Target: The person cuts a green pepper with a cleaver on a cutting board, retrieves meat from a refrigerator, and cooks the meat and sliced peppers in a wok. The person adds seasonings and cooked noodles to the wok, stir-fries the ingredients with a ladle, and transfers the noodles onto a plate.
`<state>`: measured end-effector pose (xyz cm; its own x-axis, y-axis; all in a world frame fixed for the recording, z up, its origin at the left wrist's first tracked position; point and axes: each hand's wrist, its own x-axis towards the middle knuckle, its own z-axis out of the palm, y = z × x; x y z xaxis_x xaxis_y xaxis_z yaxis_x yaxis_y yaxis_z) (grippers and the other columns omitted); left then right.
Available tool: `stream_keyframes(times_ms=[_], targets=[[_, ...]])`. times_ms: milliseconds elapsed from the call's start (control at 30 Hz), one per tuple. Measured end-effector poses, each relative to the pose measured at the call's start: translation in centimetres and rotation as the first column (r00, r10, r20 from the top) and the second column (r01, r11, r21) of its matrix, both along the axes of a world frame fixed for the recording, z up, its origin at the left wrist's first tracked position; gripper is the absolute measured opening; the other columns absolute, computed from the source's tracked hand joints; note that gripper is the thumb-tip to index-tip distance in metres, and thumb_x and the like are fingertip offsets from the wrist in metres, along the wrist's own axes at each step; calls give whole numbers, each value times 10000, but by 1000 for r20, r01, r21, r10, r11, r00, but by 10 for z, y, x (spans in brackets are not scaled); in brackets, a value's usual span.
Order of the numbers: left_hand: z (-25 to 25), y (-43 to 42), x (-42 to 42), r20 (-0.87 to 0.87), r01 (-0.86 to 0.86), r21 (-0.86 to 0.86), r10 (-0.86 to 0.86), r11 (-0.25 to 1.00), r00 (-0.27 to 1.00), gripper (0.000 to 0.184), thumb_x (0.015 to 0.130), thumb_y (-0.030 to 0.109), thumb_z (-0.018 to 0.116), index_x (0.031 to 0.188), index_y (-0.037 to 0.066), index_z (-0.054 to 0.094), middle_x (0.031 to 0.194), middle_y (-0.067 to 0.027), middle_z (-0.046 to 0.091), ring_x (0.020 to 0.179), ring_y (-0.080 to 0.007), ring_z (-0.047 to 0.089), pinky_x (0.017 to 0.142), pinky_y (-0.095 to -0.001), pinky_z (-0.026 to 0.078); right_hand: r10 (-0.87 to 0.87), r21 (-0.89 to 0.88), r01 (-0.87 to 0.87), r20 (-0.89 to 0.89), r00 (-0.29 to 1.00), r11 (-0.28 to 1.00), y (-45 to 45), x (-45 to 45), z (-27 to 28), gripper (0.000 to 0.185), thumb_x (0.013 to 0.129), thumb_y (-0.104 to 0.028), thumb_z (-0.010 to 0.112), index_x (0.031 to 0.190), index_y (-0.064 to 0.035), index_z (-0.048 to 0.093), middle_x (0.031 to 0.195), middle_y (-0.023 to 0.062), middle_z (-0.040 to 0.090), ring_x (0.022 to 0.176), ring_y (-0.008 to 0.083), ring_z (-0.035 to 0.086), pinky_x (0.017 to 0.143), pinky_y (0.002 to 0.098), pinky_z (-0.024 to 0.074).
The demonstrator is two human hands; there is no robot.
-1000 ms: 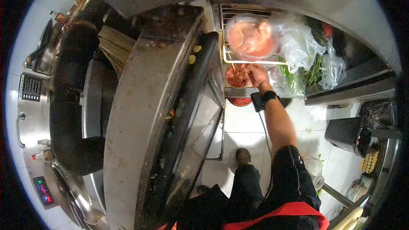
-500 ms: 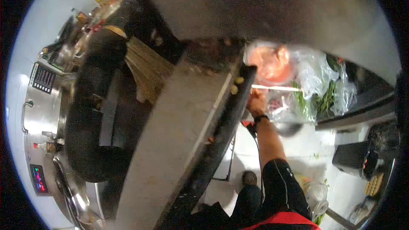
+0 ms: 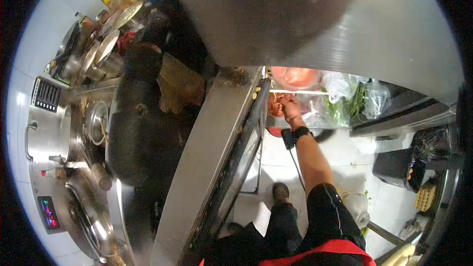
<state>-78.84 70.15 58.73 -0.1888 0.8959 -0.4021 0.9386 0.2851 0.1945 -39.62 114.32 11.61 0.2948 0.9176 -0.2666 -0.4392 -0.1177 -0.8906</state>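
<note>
My right hand [image 3: 291, 108], with a black band on its wrist, reaches into an opening beneath a large metal panel. Its fingers are bent and pressed together at a mound of reddish-brown, shredded-looking food [image 3: 276, 104]. Whether that food sits in a container is hard to see. Just beyond, a round tub [image 3: 297, 79] holds pinkish-orange contents, partly hidden by the panel. A white bar [image 3: 295, 92] lies between tub and hand. Clear plastic bags [image 3: 337, 88] and green leafy vegetables [image 3: 362, 99] are to the right. My left hand is out of view.
A long metal counter edge [image 3: 207, 148] runs diagonally left of my arm. Farther left are a dark wok area [image 3: 143, 143], pots with lids [image 3: 106, 49] and a control panel [image 3: 48, 212]. A black bin [image 3: 396, 167] stands right. A cable [image 3: 297, 165] hangs beside my forearm.
The camera view has shifted and steadied. My right hand now shows at the reddish-brown food, its fingers curled at it; before, the counter edge partly hid the fingers.
</note>
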Motion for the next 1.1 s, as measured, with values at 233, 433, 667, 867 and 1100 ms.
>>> stream_keyframes(times_ms=[233, 433, 667, 867, 1100], targets=[[20, 21, -5, 206, 196, -116, -170, 974, 964, 906, 722, 325, 684, 1452, 41, 228, 1246, -255, 492, 1081, -424, 530, 897, -495, 449, 125, 152, -307, 682, 720, 939, -128, 40, 104, 272, 911, -115, 565, 1166, -24, 590, 1142, 113, 614, 1081, 235, 559, 928, 355, 435], [5, -4, -2, 495, 159, 145, -211, 976, 843, 956, 706, 189, 664, 1486, 83, 122, 1200, -306, 470, 1058, -470, 514, 911, -504, 446, 107, 141, -122, 109, 988, 983, -239, 59, 302, 338, 911, -87, 585, 1236, -10, 531, 1112, 65, 609, 806, 56, 505, 631, 175, 400], [-60, -65, 83, 496, 5, 762, -589, 647, 638, 1097, 718, 255, 723, 1473, 24, -39, 1256, -313, 451, 1118, -401, 519, 875, -469, 468, 308, 177, -389, 360, 881, 904, -320, -69, 533, 340, 883, -26, 572, 1218, 2, 524, 1015, 54, 611, 678, 28, 476, 545, 133, 358], [-37, -111, -7, 959, 487, 86, -205, 869, 196, 622, 798, 263, 668, 1317, 23, 422, 1037, -130, 634, 917, -241, 616, 815, -362, 489, 805, 3, -865, 363, 469, 502, -353, -265, 586, 346, 802, 10, 573, 1148, 7, 559, 1116, 128, 636, 902, 178, 632, 661, 256, 521], [-227, -306, -172, 780, -262, 174, 30, 949, 625, 484, 798, 327, 631, 1204, 76, 552, 1136, -182, 612, 993, -385, 602, 879, -431, 487, 660, -297, -948, 689, -299, -118, -414, -568, 561, 170, 784, -114, 738, 924, -45, 673, 812, 8, 654, 694, 80, 583, 614, 237, 484]])
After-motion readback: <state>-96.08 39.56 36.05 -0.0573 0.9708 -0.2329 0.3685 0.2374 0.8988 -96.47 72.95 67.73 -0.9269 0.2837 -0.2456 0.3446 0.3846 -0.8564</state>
